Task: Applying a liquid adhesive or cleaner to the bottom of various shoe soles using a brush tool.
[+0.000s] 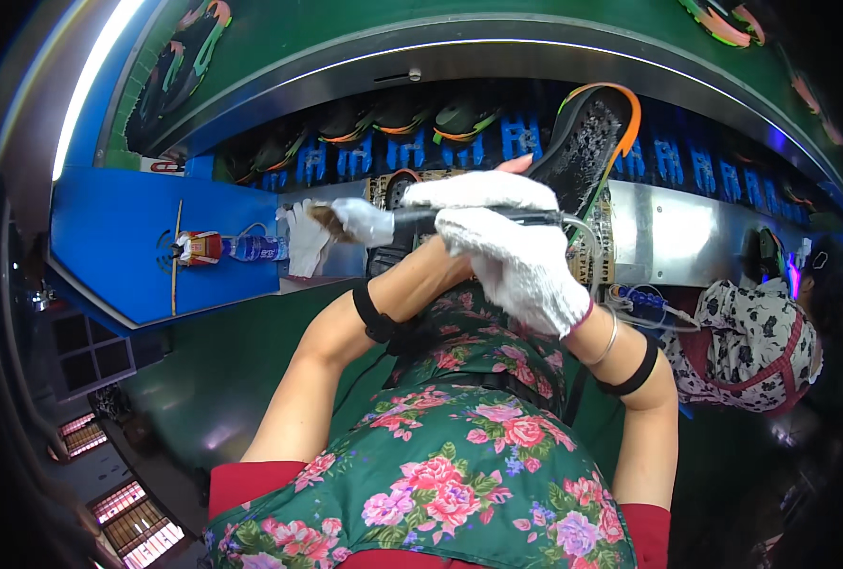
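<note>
My right hand [526, 261], in a white knitted glove, is closed around the dark handle of a brush [365, 223]. The brush points left, its bristles brown and its neck wrapped in a pale covering; a clear tube leaves the handle's other end. Behind the glove, my left hand [516, 164] is mostly hidden, with only a bare fingertip showing against a shoe sole [587, 142]. That black sole, edged in orange and green, is tilted up over the bench, its inner face streaked with whitish, shiny patches. The left hand appears to grip it.
Several soles [403, 119] sit in a row on blue holders [403, 154] beyond the bench. A green conveyor [497, 21] carries more. A white glove [305, 239] and a bottle [256, 247] lie left, by a blue panel [109, 228]. A co-worker [753, 346] is at right.
</note>
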A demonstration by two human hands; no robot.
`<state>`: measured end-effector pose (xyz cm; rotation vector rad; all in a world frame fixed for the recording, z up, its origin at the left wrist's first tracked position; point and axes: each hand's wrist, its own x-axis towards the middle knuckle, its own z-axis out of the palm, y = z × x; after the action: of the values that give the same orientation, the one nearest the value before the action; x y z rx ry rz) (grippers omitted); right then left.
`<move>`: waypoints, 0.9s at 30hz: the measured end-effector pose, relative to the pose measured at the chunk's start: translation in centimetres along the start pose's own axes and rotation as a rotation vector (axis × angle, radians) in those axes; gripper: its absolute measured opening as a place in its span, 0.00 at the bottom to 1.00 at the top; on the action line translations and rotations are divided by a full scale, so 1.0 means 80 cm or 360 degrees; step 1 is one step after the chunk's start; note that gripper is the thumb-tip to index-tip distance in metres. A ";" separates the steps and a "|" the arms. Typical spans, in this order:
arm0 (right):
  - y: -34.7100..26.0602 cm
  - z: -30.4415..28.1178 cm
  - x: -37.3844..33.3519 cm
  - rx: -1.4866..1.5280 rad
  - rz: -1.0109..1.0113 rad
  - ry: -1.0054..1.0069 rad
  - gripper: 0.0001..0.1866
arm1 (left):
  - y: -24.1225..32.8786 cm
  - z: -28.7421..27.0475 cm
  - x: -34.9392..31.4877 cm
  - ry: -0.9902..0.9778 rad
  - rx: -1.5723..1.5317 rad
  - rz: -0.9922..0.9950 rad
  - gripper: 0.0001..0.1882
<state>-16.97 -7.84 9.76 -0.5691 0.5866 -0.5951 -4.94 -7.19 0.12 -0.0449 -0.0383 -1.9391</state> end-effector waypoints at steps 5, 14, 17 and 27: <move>-0.073 -0.019 0.042 -0.0084 -0.0797 -0.0350 0.12 | -0.003 0.019 -0.009 0.0492 0.0175 -0.0270 0.26; -0.124 -0.123 -0.042 0.0572 -0.1159 -0.0012 0.18 | 0.029 0.082 -0.058 -0.0134 0.0419 -0.0072 0.49; -0.104 -0.179 -0.072 0.0796 -0.1049 0.0148 0.19 | 0.074 0.113 -0.081 -0.0309 0.0407 0.0009 0.72; 0.026 -0.217 -0.035 0.0491 -0.0695 0.0365 0.18 | 0.359 0.164 -0.067 0.0258 0.0035 0.1443 0.57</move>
<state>-29.41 -10.06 -2.65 -0.3371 0.5734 -1.1535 23.96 -11.91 13.15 0.0971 0.0611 -1.0305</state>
